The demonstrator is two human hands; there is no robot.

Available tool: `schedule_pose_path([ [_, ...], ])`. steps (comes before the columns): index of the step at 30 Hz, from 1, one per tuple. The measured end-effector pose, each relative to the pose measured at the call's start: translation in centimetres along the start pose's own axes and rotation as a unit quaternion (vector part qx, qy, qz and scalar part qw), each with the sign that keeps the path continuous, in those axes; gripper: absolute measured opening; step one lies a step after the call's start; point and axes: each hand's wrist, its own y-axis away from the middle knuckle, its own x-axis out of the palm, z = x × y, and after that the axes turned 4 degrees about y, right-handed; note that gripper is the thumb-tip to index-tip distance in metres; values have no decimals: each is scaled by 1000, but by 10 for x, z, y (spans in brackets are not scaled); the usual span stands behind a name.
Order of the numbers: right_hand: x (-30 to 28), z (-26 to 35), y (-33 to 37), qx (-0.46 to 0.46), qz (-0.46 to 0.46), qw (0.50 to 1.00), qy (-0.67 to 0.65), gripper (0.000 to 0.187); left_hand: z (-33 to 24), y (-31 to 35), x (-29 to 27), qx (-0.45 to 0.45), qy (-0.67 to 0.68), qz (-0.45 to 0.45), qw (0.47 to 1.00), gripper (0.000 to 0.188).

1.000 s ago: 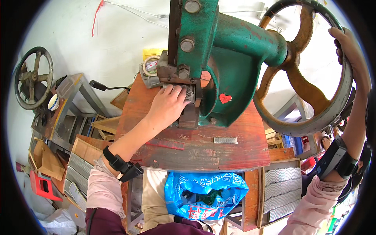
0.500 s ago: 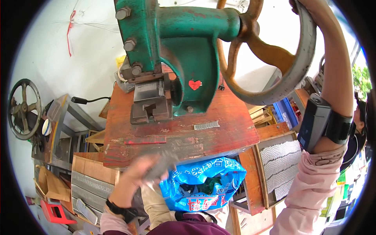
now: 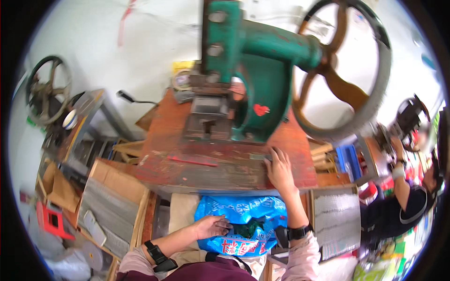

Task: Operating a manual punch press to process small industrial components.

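Note:
On the red wooden tabletop my right hand (image 3: 281, 172) reaches forward, fingers stretched out and apart. Its thumb and fingertips are at the right end of a small grey strip (image 3: 257, 157), which lies flat and is partly covered by them. My left hand (image 3: 212, 227) rests over the blue plastic bag (image 3: 239, 205) in my lap, fingers curled inward; whatever they hold is hidden. A green hand press (image 3: 267, 89) stands on the table, with a steel die block (image 3: 209, 107) at its base and a large handwheel (image 3: 382, 79) at its right.
A red strip (image 3: 193, 161) lies near the table's front edge. Wooden trays with grey strips flank me, the left tray (image 3: 110, 210) bearing a phone (image 3: 95, 228). A red stool (image 3: 50, 221) is at far left. A person (image 3: 398, 206) works at another press on the right.
My right hand has left the handwheel and come down to the grey strip on the table. My left hand, earlier blurred with a dark grey piece, has moved down to the bag. The view has shifted.

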Motion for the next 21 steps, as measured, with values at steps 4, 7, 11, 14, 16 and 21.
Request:
schedule_pose_path([
  [4, 25, -24, 14, -19, 27, 999, 7, 25, -10, 39, 11, 112, -130, 12, 985, 37],
  [7, 17, -21, 17, -6, 3, 999, -33, 22, -5, 55, 25, 261, -239, -2, 935, 41],
  [11, 2, 9, 22, 67, 60, 990, -107, 18, -5, 74, 41, 376, -391, -30, 839, 40],
  [14, -10, 48, 35, -111, 32, 985, -124, 14, -9, 86, 51, 514, -492, -105, 695, 45],
  [16, -18, 81, 48, -117, 119, 970, -176, 15, -14, 92, 56, 615, -539, -153, 555, 49],
  [21, -19, 156, 58, -220, 215, 902, -305, 20, -27, 118, 34, 629, -601, -157, 468, 47],
])
